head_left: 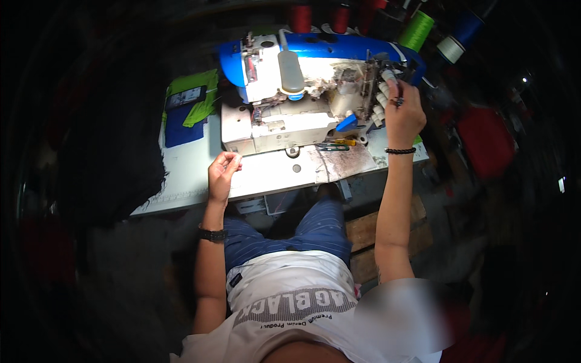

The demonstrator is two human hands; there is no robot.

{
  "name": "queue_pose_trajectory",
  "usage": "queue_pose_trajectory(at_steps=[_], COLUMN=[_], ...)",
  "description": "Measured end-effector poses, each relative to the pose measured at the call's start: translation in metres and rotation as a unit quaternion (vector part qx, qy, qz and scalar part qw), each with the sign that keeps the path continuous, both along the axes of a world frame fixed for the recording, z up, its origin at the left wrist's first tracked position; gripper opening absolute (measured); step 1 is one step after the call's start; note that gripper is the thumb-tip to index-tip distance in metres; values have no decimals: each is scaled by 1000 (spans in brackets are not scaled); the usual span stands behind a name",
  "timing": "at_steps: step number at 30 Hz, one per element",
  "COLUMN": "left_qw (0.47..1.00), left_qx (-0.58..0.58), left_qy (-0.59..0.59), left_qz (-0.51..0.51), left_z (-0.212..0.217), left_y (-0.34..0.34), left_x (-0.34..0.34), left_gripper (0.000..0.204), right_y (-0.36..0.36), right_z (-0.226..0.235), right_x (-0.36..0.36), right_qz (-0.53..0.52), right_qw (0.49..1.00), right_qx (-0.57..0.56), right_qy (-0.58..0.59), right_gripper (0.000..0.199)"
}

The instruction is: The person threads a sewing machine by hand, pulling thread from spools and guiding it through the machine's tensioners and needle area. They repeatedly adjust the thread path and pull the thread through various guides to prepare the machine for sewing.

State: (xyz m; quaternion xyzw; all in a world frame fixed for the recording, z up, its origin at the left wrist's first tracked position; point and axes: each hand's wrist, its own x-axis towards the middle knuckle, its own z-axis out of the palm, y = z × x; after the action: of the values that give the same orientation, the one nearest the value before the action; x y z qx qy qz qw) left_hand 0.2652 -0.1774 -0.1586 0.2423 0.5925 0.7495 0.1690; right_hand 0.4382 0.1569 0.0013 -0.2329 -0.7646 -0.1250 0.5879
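Observation:
A blue and white overlock sewing machine point(290, 130) stands on the white table, lit by a lamp point(291, 71) hanging in front of its body. My right hand point(404, 115) is at the machine's right end, thumb and fingers closed on the upper one of several white tension knobs point(382, 98). By the machine's front left corner, just above the table, my left hand point(223, 171) is pinched closed. Whatever lies between those fingertips, if anything, is too small to make out.
Left of the machine, a phone point(186, 96) lies on folded green and blue cloth point(184, 132). Small tools point(337, 144) rest on a stained patch in front. Green point(417, 31), red point(300, 19) and white point(451, 49) thread cones stand behind. Dark fabric point(115, 139) hangs over the table's left end.

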Motion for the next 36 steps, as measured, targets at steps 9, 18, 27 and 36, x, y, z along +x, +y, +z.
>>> queue_pose_trajectory(at_steps=[9,18,27,36], left_qw=[999,981,979,974], left_qx=[-38,-158,-155,-177], left_qy=[16,-80,-129,-123], left_qz=[-25,-75,-31,-66], left_z=[-1,-74,-83,-71], left_y=[-18,-83,-83,-98], left_x=[21,125,122,117], left_gripper=[7,9,10,9], right_y=[-24,-132,-156,-47], right_z=[-33,-177,-125,-7], right_x=[3,-25,-74,-15], right_qz=[172,347,308,-21], right_qw=[953,822,861,997], right_qx=[-188,-441,-401,-69], right_qy=[165,-96,-63,32], right_gripper=[27,27,20,36])
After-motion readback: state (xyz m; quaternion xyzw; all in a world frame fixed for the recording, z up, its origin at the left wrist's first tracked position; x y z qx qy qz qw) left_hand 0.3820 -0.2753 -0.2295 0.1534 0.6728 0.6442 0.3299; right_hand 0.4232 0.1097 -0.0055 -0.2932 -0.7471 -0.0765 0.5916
